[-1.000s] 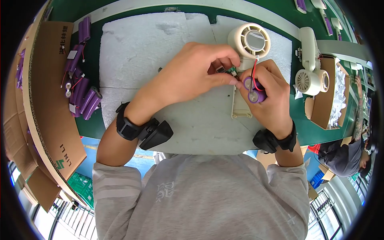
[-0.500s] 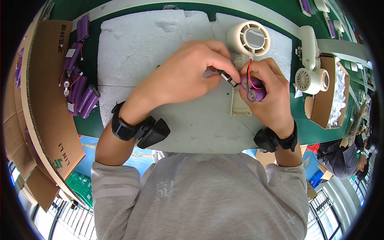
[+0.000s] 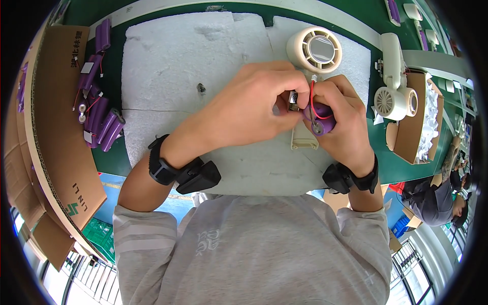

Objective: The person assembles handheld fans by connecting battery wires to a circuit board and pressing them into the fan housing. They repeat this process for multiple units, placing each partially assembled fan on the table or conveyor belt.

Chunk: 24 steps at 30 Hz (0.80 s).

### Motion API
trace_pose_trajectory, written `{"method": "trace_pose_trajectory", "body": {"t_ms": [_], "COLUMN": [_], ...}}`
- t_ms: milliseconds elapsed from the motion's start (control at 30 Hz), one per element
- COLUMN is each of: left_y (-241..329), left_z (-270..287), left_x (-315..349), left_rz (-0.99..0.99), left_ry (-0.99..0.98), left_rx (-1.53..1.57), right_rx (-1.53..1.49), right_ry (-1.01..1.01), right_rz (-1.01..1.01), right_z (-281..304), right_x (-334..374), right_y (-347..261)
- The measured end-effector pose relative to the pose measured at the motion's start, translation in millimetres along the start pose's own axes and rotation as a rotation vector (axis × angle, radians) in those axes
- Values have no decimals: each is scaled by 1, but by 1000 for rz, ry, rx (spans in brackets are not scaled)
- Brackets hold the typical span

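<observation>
Between thumb and fingers, my left hand (image 3: 254,104) pinches a small circuit board (image 3: 293,100) with a shiny metal part showing. Close beside it, my right hand (image 3: 348,117) is closed around a purple battery pack (image 3: 325,125) of two cylindrical cells. A red wire (image 3: 311,96) and a dark wire loop over the pack, running up to a white connector (image 3: 313,78). Just beyond my hands lies a cream handheld fan (image 3: 296,47), its round head facing up. Its open handle shell (image 3: 305,141) passes beneath my hands and is mostly hidden.
White foam sheets (image 3: 173,66) cover the green bench. Several purple battery packs (image 3: 99,114) lie at left beside a large cardboard box (image 3: 66,117). On the right are another cream fan (image 3: 391,66) and a small carton (image 3: 409,132) of white pieces. A co-worker (image 3: 432,203) sits far right.
My left hand has shifted slightly right and nearer, turning the circuit board more upright against the battery pack. The fan head has moved slightly left. My right hand keeps hold of the pack.
</observation>
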<state>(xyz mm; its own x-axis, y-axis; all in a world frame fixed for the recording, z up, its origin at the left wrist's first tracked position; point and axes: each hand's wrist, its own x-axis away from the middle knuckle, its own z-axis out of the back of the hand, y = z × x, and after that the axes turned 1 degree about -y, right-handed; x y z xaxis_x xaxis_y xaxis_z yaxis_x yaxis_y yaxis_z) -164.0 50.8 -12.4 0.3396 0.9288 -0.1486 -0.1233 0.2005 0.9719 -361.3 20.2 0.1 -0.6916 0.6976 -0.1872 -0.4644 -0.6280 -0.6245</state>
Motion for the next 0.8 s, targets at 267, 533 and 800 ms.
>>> {"method": "trace_pose_trajectory", "body": {"t_ms": [267,533,800], "left_y": [1,2,6], "left_z": [5,0,1], "left_x": [-1,1,2], "left_rz": [66,140,233], "left_ry": [-50,30,64], "left_rx": [-78,-36,-44], "right_rx": [-92,-235,-446], "right_ry": [-31,24,33], "right_rz": [14,38,-95], "right_z": [2,12,17], "right_x": [-1,-4,6], "right_y": [0,1,4]}}
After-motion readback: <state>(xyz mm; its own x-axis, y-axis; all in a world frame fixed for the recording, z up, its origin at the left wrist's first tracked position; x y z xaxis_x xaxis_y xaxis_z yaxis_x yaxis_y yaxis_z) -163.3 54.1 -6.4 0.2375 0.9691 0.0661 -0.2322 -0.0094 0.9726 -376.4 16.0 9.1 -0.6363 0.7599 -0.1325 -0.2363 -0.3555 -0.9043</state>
